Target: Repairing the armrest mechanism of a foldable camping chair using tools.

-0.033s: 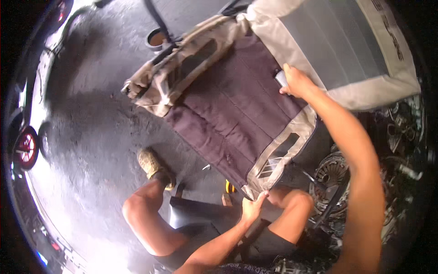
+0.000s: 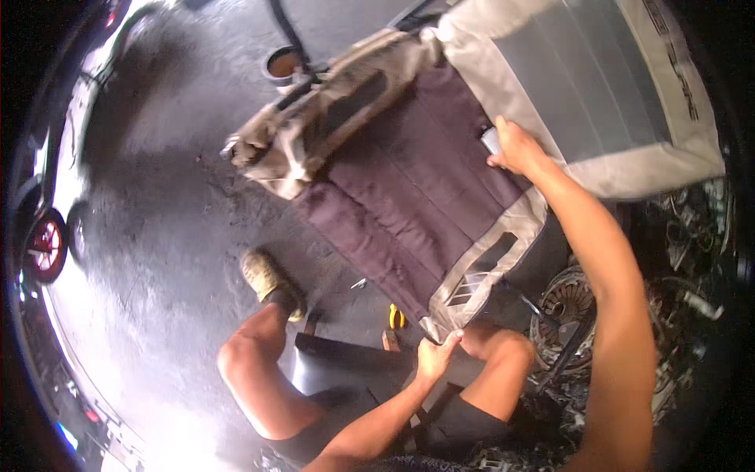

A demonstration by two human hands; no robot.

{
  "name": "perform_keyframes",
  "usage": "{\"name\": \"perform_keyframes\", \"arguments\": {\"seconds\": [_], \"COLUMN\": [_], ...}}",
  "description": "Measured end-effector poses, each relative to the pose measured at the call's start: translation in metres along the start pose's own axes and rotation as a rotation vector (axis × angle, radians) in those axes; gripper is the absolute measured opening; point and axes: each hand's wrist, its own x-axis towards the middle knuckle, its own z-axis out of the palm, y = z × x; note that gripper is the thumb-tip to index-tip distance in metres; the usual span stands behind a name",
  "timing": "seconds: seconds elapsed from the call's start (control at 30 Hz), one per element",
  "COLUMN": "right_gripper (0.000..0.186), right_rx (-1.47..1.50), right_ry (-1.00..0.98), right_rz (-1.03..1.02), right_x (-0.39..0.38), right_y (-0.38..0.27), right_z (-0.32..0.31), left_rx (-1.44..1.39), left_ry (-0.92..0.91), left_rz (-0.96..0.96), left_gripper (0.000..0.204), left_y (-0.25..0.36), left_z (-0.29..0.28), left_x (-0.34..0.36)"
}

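Observation:
A fabric seat cover spreads across the middle, with a dark maroon panel (image 2: 401, 165) between beige, grey-patched edges. My left hand (image 2: 437, 356) is closed on its near beige corner (image 2: 451, 315), thumb on top. Farther up, my right hand (image 2: 517, 147) curls around a small grey-white object (image 2: 491, 141) at the maroon panel's right edge; its kind I cannot make out. Just beyond that hand, the large beige and grey section (image 2: 578, 86) joins the maroon part. Dark bars (image 2: 287, 31) show behind the far edge.
Yellow-handled pliers (image 2: 396, 316) lie on the dark floor near my left hand. A round container with brown contents (image 2: 283, 65) stands beyond the cover. Greasy machine parts (image 2: 568, 303) are heaped at right. A red-rimmed wheel (image 2: 47, 245) shows at far left.
The cover's far left part sits slightly farther right in the picture, as the whole view has shifted a little. Both hands keep their holds.

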Motion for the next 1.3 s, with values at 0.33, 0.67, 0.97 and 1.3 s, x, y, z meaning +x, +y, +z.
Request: {"name": "perform_keyframes", "arguments": {"seconds": [0.33, 0.67, 0.97, 1.3], "right_gripper": [0.037, 0.043, 0.023, 0.012], "right_rx": [0.383, 0.173, 0.724, 0.438], "right_ry": [0.272, 0.281, 0.317, 0.066], "right_rz": [-0.539, -0.328, 0.072, -0.222], "right_x": [-0.061, 0.106, 0.110, 0.105], "right_y": [-0.216, -0.316, -0.349, -0.342], "right_z": [-0.251, -0.266, -0.255, -0.273], "left_rx": [0.045, -0.054, -0.685, -1.439], "left_ry": [0.117, 0.875, 0.489, 1.176], "left_rz": [0.382, -0.155, -0.241, -0.570], "left_gripper": [0.033, 0.016, 0.032, 0.027], "left_y": [0.098, -0.184, -0.023, 0.121], "left_z": [-0.198, -0.255, 0.077, 0.209], "left_x": [-0.204, -0.358, -0.276, -0.122]}}
